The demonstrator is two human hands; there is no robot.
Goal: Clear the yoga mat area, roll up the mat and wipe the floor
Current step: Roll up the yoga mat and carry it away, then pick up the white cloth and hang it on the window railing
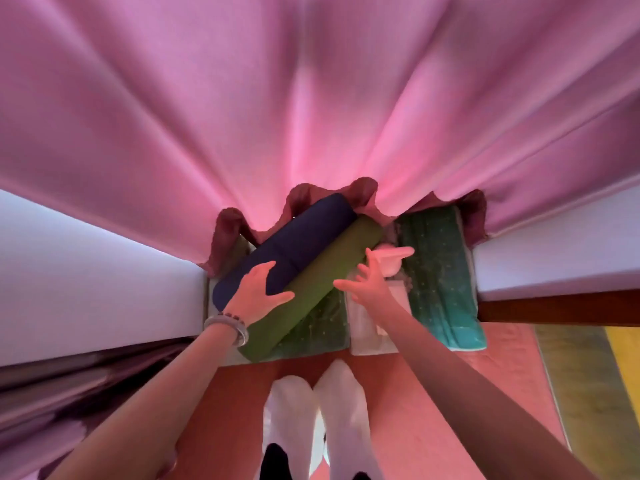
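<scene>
My spread left hand (258, 292) steadies the green rolled mat (311, 285); my right hand (367, 282) hovers spread; I should seat it snugly beside the navy roll (287, 247).

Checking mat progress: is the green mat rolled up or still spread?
Rolled up: the green mat is a tight cylinder lying beside the navy roll, left hand resting across both.

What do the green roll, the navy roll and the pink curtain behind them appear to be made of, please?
The green roll looks like matte foam or rubber matting: even colour, no shine, a soft rounded edge. The navy roll looks similar, matte, with a faint seam across it; it could be fabric-covered. The pink curtain is woven cloth with a slight sheen, hanging in deep folds with light glowing through.
</scene>
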